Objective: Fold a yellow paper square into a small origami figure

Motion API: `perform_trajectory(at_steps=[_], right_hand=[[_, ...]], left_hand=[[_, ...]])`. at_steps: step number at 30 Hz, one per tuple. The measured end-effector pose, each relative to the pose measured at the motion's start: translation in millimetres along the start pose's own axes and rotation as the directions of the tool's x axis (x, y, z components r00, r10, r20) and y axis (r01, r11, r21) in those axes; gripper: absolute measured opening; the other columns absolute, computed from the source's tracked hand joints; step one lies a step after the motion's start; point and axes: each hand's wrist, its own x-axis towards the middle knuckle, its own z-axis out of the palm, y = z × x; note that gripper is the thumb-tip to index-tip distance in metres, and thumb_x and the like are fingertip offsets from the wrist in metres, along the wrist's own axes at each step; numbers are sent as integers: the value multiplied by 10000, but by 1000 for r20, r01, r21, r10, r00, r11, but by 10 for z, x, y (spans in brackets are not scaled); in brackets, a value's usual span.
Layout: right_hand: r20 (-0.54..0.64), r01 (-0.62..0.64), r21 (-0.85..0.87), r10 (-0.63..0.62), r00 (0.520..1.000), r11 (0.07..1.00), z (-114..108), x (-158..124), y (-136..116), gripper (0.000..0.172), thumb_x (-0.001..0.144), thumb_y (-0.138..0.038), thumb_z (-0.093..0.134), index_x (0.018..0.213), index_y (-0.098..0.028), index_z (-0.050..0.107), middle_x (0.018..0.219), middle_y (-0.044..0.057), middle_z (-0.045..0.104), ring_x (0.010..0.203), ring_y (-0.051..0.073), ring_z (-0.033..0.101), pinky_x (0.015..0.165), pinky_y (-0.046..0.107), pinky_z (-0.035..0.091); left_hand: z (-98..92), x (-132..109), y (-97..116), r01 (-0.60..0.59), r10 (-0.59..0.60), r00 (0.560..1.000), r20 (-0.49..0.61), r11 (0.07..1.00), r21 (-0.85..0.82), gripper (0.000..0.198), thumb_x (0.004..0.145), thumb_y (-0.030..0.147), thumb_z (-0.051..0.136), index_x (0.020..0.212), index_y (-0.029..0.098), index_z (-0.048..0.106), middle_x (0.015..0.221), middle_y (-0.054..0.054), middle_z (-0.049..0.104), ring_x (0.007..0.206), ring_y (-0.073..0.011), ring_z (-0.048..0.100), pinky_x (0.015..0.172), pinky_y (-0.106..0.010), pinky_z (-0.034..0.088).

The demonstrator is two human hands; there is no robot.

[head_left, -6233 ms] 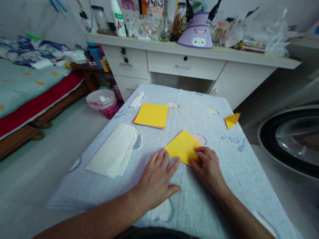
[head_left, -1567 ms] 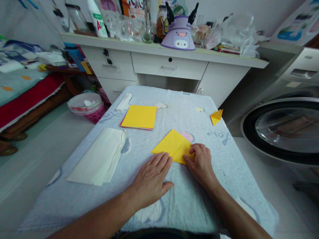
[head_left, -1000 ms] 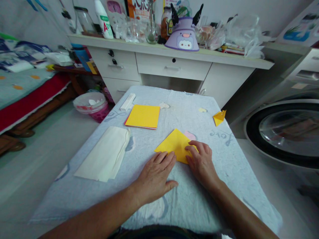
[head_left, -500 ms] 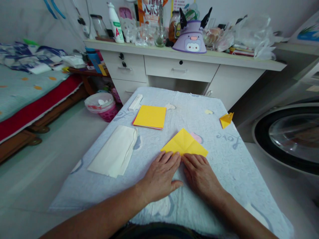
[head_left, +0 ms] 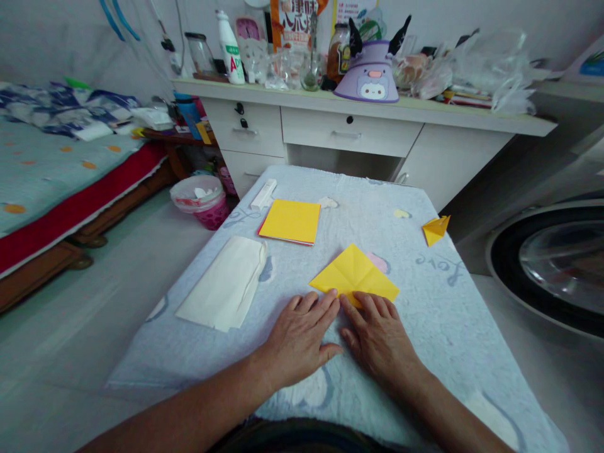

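A yellow sheet of origami paper (head_left: 355, 270) lies on the cloth-covered table, with crease lines crossing at its middle and a corner pointing away from me. My left hand (head_left: 304, 336) rests flat, its fingertips at the paper's near left edge and its thumb stretched out to the side. Beside it, my right hand (head_left: 380, 340) lies palm down with its fingertips on the near edge. Both hands hide part of that edge. Further back sits a stack of square paper (head_left: 290, 221), yellow on top. A small folded yellow paper piece (head_left: 435, 230) is near the table's right edge.
A folded whitish sheet (head_left: 224, 283) lies on the left of the table (head_left: 165, 352), and a small white box (head_left: 263, 194) at its far left. Behind stands a cluttered white desk (head_left: 325, 129). A pink bin (head_left: 202, 201) is at left, a front-loading washing machine (head_left: 561, 264) at right.
My right hand has shifted slightly, its index finger and thumb spreading further out. More of the paper's near edge shows between the hands. The whole view has moved a little.
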Motion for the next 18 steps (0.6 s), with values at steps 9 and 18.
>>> perform_trajectory(at_steps=[9,18], right_hand=[[18,-6,-17,7,1000,1000,16,-2,-30,523,854,-390,634,1338,-211,555,1247,148,594,1135,329,523,988,503,413],[18,-13,-17,13,1000,1000,13,3,-39,515,852,-383,635,1328,-197,567,1258,152,593,1143,337,518,995,512,410]], left_hand=[[-28,-11,-75,-4,4,999,32,1000,1,694,933,638,366,1493,232,304,1567,-40,338,1325,-268,360,1008,-426,321],[-40,-32,-235,25,-26,1000,17,999,34,671,926,620,415,1464,224,356,1557,-49,358,1312,-283,372,996,-433,318]])
